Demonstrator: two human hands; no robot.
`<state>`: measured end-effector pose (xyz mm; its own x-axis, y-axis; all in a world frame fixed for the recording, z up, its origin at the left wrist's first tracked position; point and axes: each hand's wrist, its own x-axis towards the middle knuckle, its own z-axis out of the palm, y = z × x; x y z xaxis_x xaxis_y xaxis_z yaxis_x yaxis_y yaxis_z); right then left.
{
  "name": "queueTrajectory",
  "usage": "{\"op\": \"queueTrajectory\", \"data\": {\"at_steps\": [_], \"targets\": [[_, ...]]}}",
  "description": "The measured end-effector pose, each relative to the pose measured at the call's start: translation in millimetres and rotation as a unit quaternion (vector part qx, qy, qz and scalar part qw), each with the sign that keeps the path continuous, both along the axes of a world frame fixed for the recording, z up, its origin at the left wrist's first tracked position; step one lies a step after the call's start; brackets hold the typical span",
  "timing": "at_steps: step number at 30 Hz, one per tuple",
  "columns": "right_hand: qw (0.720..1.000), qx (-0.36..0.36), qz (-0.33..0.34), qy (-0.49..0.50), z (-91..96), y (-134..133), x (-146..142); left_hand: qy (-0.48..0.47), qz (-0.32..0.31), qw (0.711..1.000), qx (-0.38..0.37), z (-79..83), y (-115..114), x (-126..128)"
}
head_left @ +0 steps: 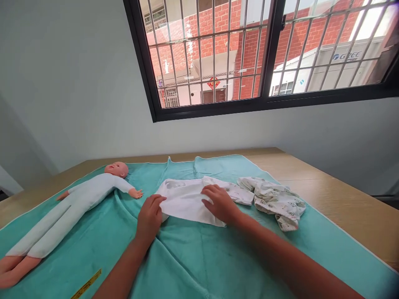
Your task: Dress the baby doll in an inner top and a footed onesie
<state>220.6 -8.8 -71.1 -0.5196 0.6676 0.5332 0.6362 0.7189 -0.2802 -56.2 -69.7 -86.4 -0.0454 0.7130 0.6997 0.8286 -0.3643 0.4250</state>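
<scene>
A small baby garment lies spread on the green blanket, its plain white side up, with a printed part at its right. My left hand pinches the garment's left edge, the fingers closed on the cloth. Over its right half lies my right hand, fingers apart and slightly curved, touching the cloth. To the right of that hand sits a crumpled white printed baby garment. A baby doll in a white body lies on its back at the left, apart from both hands.
The green blanket covers much of the wooden table and has folds in it. A yellow strip with dark print lies near the front left. Behind the table are a white wall and a barred, black-framed window.
</scene>
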Motion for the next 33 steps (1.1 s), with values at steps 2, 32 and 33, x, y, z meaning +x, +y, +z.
{"op": "queueTrajectory", "data": {"at_steps": [2, 32, 33], "targets": [[0.998, -0.017, 0.058, -0.031, -6.3, 0, -3, 0.045, -0.052, 0.997, 0.019, -0.1, -11, 9], [0.985, -0.115, -0.126, -0.028, -23.3, 29, 22, -0.002, 0.141, 0.987, -0.074, 7.9, 16, -42], [0.985, -0.119, -0.124, -0.032, -23.2, 29, 22, -0.001, 0.155, 0.986, -0.059, 16.8, 21, -50]]}}
